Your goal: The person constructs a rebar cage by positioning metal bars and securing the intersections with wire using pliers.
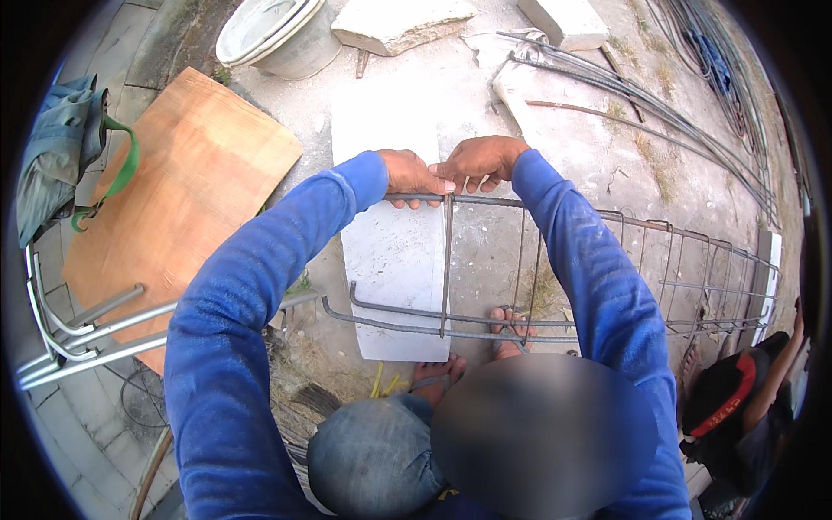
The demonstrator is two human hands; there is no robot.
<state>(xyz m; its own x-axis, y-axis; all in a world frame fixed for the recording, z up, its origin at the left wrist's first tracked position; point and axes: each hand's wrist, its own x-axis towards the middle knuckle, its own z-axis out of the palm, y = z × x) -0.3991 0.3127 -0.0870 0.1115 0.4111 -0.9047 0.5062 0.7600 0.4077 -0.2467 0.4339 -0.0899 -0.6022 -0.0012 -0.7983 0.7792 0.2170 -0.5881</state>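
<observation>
A long reinforcement cage [641, 223] of dark steel bars and thin square stirrups stretches from in front of me to the far right. My left hand [414, 177] wraps its fingers round the end of the cage's far top bar [490, 200]. Beside it, my right hand [482, 161] is closed in a pinch close to where the end stirrup [447, 260] crosses that bar; anything between its fingertips is too small to make out. Two lower bars [407, 328] with bent ends lie nearer my feet. Under the cage's end is a white board [390, 260].
On the left lie a plywood sheet [173, 191], metal tubing [104, 347] and a grey-blue bag [61, 156]. A tub [303, 48] and pale slab [403, 22] sit at the back. Loose steel rods [641, 91] spread at far right. Another person [745, 407] is near the cage's right end.
</observation>
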